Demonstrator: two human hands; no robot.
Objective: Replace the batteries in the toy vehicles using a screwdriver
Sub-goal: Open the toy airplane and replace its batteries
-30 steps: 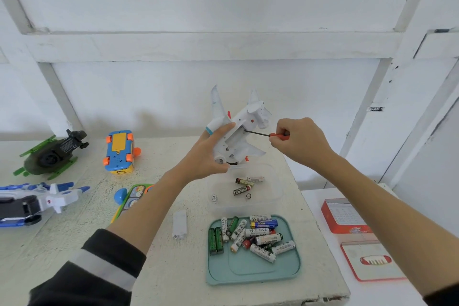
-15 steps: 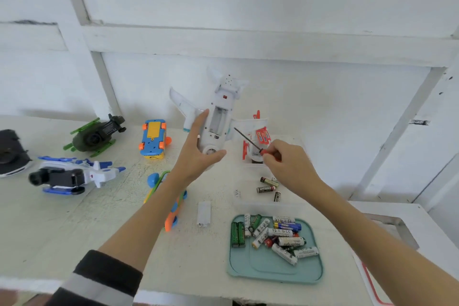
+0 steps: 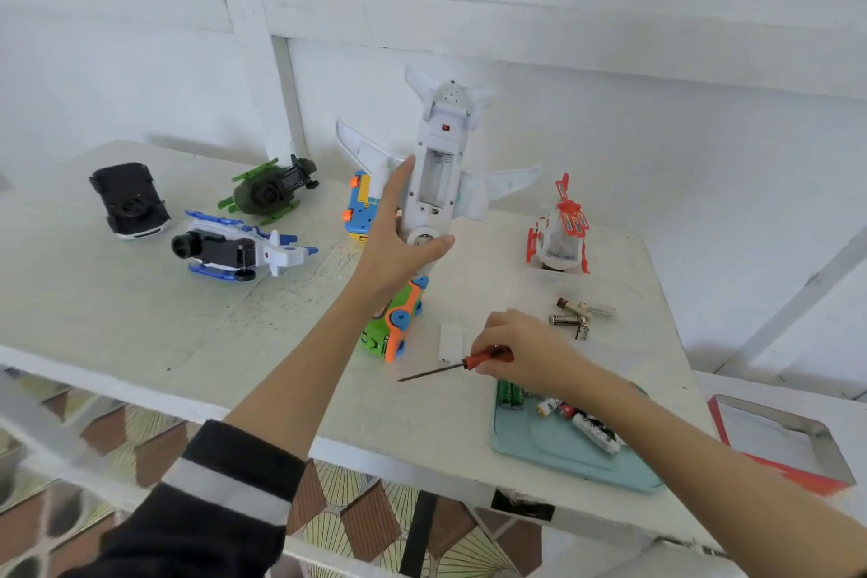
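Airplane (image 3: 438,174), white, stood almost upright in my left hand (image 3: 399,244), belly toward the camera, with the battery compartment (image 3: 436,176) open and, as far as I could see, without batteries inside. My thumb lay across the lower part of the body and the fingers went up along its left side, so the hand gripped the toy above the white table (image 3: 140,305).

My right hand (image 3: 525,354), at about 4 o'clock from the airplane, held the screwdriver (image 3: 462,364) by its red handle, fingers curled round it; the metal shaft pointed toward 8 o'clock, low over the table. The small white cover (image 3: 449,342) lay flat on the table just beside the handle, at 11 o'clock from this hand.

Three loose batteries (image 3: 579,317) lay at 2 o'clock from the right hand. The teal tray (image 3: 563,451) with more batteries, green ones and white ones, was at 5 o'clock, partly hidden under my forearm.

Other toys were on the table: a red helicopter (image 3: 560,230) at 3 o'clock from the airplane, a blue and orange car (image 3: 361,209) behind my left hand, a green and orange toy (image 3: 391,324) under the wrist, and at 9 o'clock a green helicopter (image 3: 272,190), a blue and white helicopter (image 3: 239,246) and a black car (image 3: 129,199).
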